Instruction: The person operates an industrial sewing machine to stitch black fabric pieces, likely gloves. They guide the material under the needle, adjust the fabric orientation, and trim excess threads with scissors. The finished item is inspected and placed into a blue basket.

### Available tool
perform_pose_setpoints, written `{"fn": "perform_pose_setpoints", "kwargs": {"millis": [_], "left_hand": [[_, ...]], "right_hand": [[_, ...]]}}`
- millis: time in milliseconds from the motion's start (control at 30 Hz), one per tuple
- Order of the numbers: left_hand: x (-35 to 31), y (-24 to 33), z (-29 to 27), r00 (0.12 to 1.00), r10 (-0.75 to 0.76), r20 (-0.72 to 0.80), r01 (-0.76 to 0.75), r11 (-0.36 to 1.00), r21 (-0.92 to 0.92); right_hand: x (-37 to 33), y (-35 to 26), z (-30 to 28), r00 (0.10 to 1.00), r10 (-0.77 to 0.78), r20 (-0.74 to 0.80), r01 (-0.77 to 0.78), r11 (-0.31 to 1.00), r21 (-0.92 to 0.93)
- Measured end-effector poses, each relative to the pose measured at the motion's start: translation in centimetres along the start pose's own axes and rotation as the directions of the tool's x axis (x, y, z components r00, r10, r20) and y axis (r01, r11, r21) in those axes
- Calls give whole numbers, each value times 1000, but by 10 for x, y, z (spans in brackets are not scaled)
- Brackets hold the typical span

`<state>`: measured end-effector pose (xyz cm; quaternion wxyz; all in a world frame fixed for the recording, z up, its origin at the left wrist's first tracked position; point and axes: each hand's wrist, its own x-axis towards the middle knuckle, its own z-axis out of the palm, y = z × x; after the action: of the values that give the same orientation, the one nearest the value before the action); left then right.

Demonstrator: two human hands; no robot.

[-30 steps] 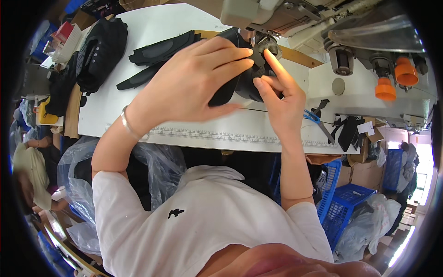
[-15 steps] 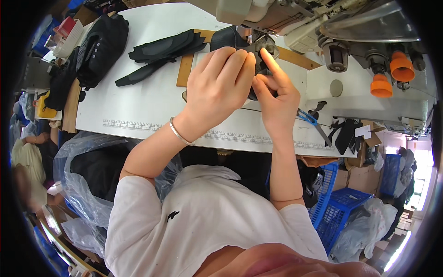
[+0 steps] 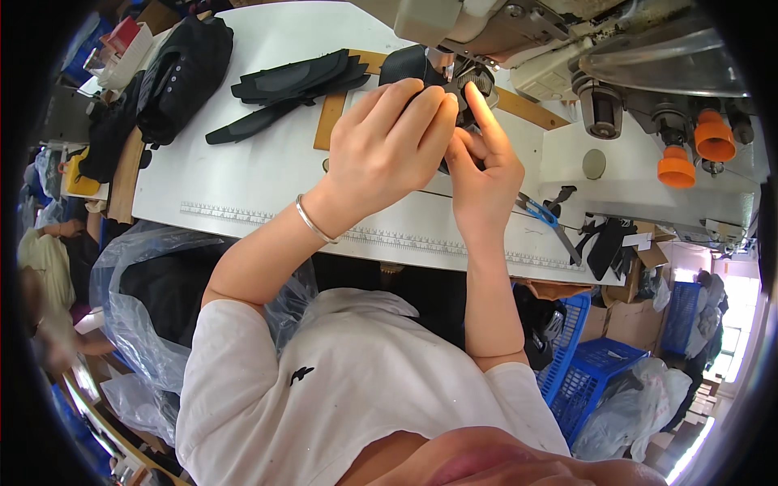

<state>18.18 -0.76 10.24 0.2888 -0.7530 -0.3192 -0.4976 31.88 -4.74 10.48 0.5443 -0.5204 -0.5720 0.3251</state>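
Under the head of a sewing machine [image 3: 519, 36], a black fabric piece [image 3: 401, 66] lies by the needle area. My left hand [image 3: 389, 146], with a silver bangle on its wrist, is closed over the near part of this piece. Its fingertips are mostly hidden behind the knuckles. Close on its right, my right hand [image 3: 486, 166] pinches the black material between thumb and curled fingers, its index finger stretched up toward a ridged metal wheel [image 3: 476, 77]. The part of the piece between my hands is largely covered by them.
Several black cut pieces [image 3: 296, 81] are stacked left on the white table [image 3: 186, 174], with a black bundle [image 3: 186, 77] farther left. Blue-handled scissors [image 3: 541, 212] lie right, near black straps [image 3: 608, 247]. Orange cones [image 3: 677, 166] hang at the right. Blue crates [image 3: 600, 377] stand below.
Both hands keep nearly the same pose and hold at the machine. The whole view has shifted slightly, and the scissors show more fully beside my right wrist.
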Motion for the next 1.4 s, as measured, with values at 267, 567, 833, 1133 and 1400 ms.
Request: {"fn": "perform_pose_setpoints", "kwargs": {"millis": [267, 567, 833, 1133, 1400], "left_hand": [[5, -10, -4, 997, 63, 37, -62, 998, -24], [10, -14, -9, 986, 129, 108, -128, 992, -20], [11, -6, -16, 980, 92, 175, -95, 995, 7], [2, 22, -12, 975, -110, 194, 93, 991, 92], [-4, 11, -14, 977, -112, 181, 117, 993, -15]], "right_hand": [[-6, 10, 5, 998, -51, -29, 52, 997, 57], [-4, 10, 2, 999, -34, -7, 35, 996, 79], [-3, 8, -10, 997, -48, 57, 46, 998, 39], [7, 1, -28, 986, -96, 136, 115, 984, -138], [7, -2, -27, 978, -144, 148, 176, 957, -230]]}}
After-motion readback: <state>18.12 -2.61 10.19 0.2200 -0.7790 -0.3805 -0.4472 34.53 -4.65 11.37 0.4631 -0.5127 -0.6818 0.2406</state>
